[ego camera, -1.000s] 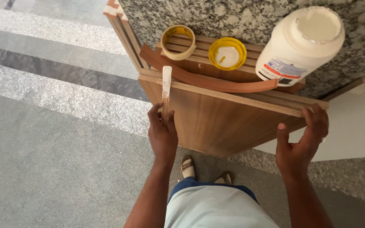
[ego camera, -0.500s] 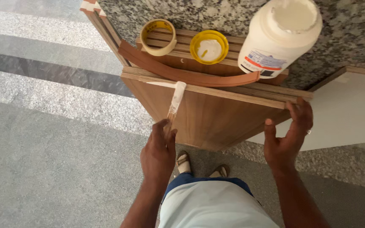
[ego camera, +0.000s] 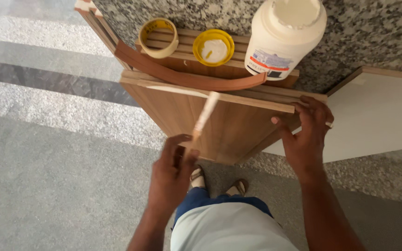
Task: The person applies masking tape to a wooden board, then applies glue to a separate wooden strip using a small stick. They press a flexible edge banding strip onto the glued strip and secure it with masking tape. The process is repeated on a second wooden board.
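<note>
**Hand Position at the Upright Wood Panel**

At the edge of the speckled grey granite countertop, a brown wood-grain laminate panel stands on edge, its narrow top edge facing up. The left hand is raised with its back toward the camera, fingers curled closed around the lower end of a slim pale-tipped wooden stick. The stick tilts up and to the right, its pale tip touching the panel's top edge, where a whitish smear shows. The right hand grips the panel's right end, thumb on the near face and fingers hooked over the top edge.

Behind the panel lie a curved strip of brown edge banding, a ring-shaped roll of tan tape, a round yellow lid holding white glue, and a large white plastic glue jar lying on ribbed wood slats.
</note>
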A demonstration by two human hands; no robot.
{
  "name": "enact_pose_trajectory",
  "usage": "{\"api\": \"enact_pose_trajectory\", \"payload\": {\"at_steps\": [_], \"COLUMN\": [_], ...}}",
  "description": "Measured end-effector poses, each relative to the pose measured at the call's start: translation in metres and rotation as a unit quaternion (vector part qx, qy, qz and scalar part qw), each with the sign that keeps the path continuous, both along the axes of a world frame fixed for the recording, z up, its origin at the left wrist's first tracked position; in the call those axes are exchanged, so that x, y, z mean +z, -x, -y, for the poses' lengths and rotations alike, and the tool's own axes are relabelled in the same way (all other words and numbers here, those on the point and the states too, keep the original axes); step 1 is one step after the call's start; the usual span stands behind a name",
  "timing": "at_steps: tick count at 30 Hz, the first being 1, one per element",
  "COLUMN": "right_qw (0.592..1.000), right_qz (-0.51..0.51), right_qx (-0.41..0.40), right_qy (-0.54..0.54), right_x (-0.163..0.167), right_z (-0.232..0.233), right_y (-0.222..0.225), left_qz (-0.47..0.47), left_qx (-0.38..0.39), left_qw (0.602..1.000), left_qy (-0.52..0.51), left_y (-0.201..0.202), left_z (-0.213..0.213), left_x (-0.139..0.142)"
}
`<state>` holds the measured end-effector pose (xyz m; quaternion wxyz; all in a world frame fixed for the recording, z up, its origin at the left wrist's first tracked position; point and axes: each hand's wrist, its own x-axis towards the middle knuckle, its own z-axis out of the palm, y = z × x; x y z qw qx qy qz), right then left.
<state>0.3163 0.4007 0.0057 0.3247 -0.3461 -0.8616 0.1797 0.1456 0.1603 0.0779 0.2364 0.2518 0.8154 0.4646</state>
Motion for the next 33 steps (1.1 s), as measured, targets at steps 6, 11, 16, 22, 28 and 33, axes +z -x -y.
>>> {"api": "enact_pose_trajectory", "payload": {"at_steps": [6,11,16,22,28,33], "right_qw": [0.998,0.997,0.908,0.896,0.906,0.888], "right_qz": [-0.002,-0.049,-0.256,-0.311,-0.304,-0.335], "right_qx": [0.031,0.051,0.065,0.074,0.075,0.102], "right_qy": [-0.059,0.005,0.325,0.307,0.285,0.299], "right_x": [0.002,-0.008,-0.049,-0.083,-0.090,-0.090], "right_z": [0.001,0.024,0.060,0.070,0.072,0.073], "right_y": [-0.011,-0.026,-0.024,-0.043,-0.054,-0.054], "left_qz": [-0.064,-0.079,-0.247,-0.349,-0.361,-0.335], "left_qx": [0.120,0.119,-0.026,-0.089,-0.033,0.071], "left_qw": [0.987,0.988,0.968,0.925,0.915,0.938], "left_qy": [-0.080,-0.057,0.022,0.119,0.177,0.048], "left_y": [0.014,0.023,0.022,0.040,0.075,0.082], "left_z": [0.031,0.050,0.071,0.110,0.133,0.130], "left_x": [-0.018,-0.016,-0.001,0.000,-0.017,-0.045]}}
